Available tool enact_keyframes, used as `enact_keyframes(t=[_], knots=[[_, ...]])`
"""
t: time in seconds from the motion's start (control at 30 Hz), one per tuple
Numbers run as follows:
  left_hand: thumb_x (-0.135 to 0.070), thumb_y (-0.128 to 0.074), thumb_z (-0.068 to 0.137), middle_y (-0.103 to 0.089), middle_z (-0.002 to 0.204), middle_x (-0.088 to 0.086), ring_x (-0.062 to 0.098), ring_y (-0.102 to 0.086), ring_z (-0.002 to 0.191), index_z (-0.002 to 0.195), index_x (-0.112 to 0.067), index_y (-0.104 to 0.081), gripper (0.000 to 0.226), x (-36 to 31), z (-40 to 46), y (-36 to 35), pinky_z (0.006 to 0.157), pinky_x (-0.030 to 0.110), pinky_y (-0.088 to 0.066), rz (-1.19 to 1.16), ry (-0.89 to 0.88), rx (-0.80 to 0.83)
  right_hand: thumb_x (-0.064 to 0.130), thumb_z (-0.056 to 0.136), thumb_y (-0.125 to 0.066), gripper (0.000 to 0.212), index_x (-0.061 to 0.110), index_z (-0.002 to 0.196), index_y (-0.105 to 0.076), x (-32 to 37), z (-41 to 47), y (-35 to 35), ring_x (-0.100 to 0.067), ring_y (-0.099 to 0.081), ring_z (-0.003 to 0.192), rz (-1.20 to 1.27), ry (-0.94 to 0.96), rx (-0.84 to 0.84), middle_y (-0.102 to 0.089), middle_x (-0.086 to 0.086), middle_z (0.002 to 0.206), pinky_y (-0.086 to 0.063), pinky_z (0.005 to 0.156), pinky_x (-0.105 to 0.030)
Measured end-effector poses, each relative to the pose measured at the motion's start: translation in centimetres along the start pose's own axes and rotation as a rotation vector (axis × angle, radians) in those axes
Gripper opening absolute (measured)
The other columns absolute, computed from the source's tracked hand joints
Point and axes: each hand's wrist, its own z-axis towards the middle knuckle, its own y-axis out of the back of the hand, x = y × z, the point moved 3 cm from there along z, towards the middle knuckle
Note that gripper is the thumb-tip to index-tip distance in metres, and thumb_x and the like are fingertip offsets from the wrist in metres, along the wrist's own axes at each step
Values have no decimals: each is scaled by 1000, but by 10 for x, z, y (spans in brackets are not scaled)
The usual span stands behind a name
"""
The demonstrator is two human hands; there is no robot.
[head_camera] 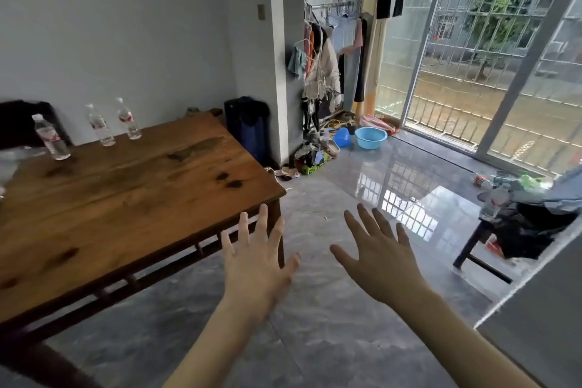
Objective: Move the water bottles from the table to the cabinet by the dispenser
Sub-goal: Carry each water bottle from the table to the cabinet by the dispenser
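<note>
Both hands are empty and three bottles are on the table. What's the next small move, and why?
Probably step toward the table and reach the left hand for the nearest water bottle. Both the left and the right hand hover open over the floor, holding nothing, and all three bottles stand upright at the table's far edge, well beyond the fingertips.

Pale walls (126, 25) meet a glossy grey tiled floor (330, 340). A wooden table (132, 198) fills the left. Daylight enters through a barred sliding window (491, 57) on the right. Clothes (321, 69) hang by a pillar (280, 72), with a blue basin (371, 137) on the floor below.
</note>
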Motion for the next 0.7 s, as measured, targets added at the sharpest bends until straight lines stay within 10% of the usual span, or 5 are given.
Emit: enact_keyframes(t=[0.7], knots=[[-66, -21, 100, 34, 164, -2, 26, 25, 154, 161, -36, 3, 72, -37, 382, 28, 123, 55, 8, -17, -54, -99, 71, 93, -24, 75, 36, 156, -8, -78, 359, 18, -24, 2, 153, -33, -140, -69, 3, 5, 166, -3, 120, -52]])
